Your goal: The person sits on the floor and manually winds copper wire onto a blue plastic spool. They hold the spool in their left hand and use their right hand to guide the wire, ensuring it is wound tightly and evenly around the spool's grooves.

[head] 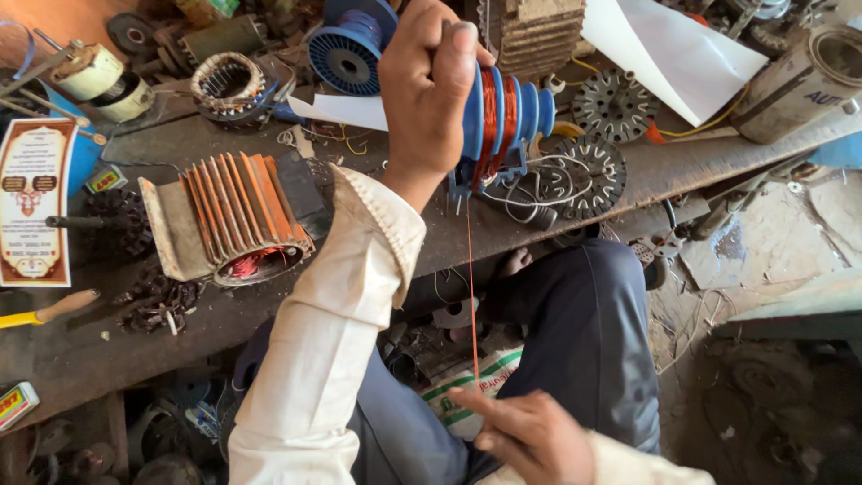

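My left hand (429,85) reaches up over the workbench and is closed around the end of a blue stepped winding former (516,112). The former carries coils of copper wire in its grooves. A single thin copper wire (470,287) runs straight down from the former to my lap. There my right hand (530,436) pinches the wire's lower end between its fingers. A cream sleeve covers my left arm, and my legs are in dark blue trousers below the bench.
An orange finned motor housing (238,216) with red windings lies on the dark bench (135,341) at left. A blue spool (346,45), a lamination stack (539,31), white paper (673,45), round metal plates (593,175), a metal cylinder (799,81) and a yellow-handled tool (40,313) surround it.
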